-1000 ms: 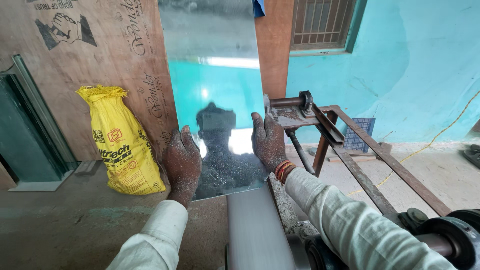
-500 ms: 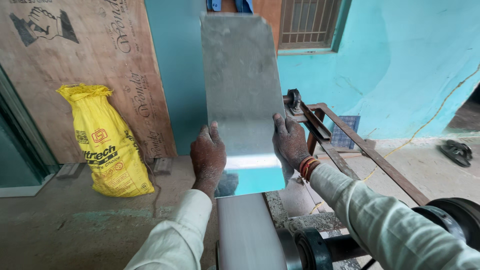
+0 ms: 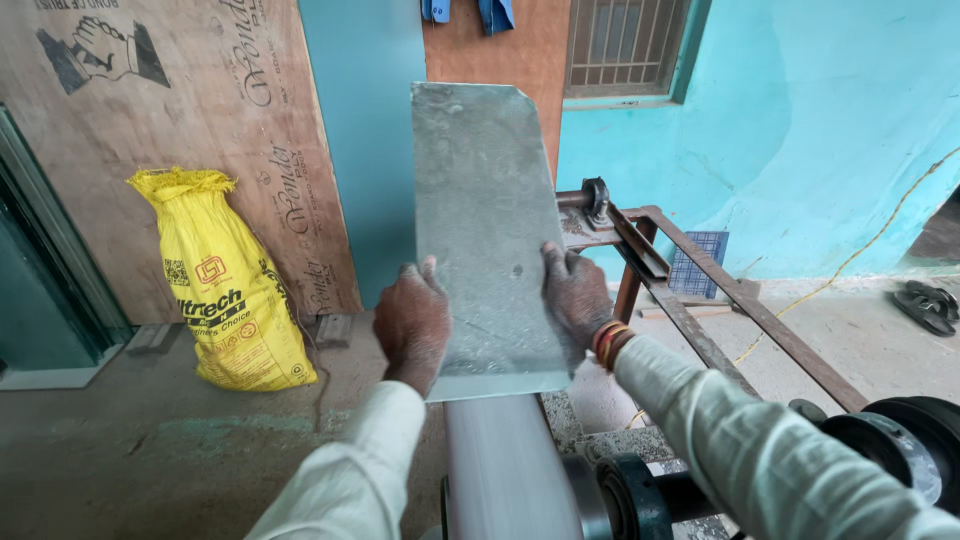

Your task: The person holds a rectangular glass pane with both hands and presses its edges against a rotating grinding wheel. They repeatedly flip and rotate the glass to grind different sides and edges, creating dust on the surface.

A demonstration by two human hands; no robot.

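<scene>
I hold a dusty grey glass pane (image 3: pixel 480 200) with clipped top corners, tilted up in front of me. My left hand (image 3: pixel 412 322) grips its left edge near the bottom. My right hand (image 3: pixel 575 292), with bangles at the wrist, grips its right edge. The pane's bottom edge rests over a grey belt or roller (image 3: pixel 505 470) of a machine just below my hands.
A rusty metal frame (image 3: pixel 700 300) extends to the right, with a dark wheel (image 3: pixel 905 440) at lower right. A yellow sack (image 3: pixel 225 290) leans against a plywood board (image 3: pixel 150 120) on the left. Sandals (image 3: pixel 925 305) lie by the turquoise wall.
The pane has tilted from a reflective, more upright pose to a dull grey face toward me. Both hands slid along its side edges with it.
</scene>
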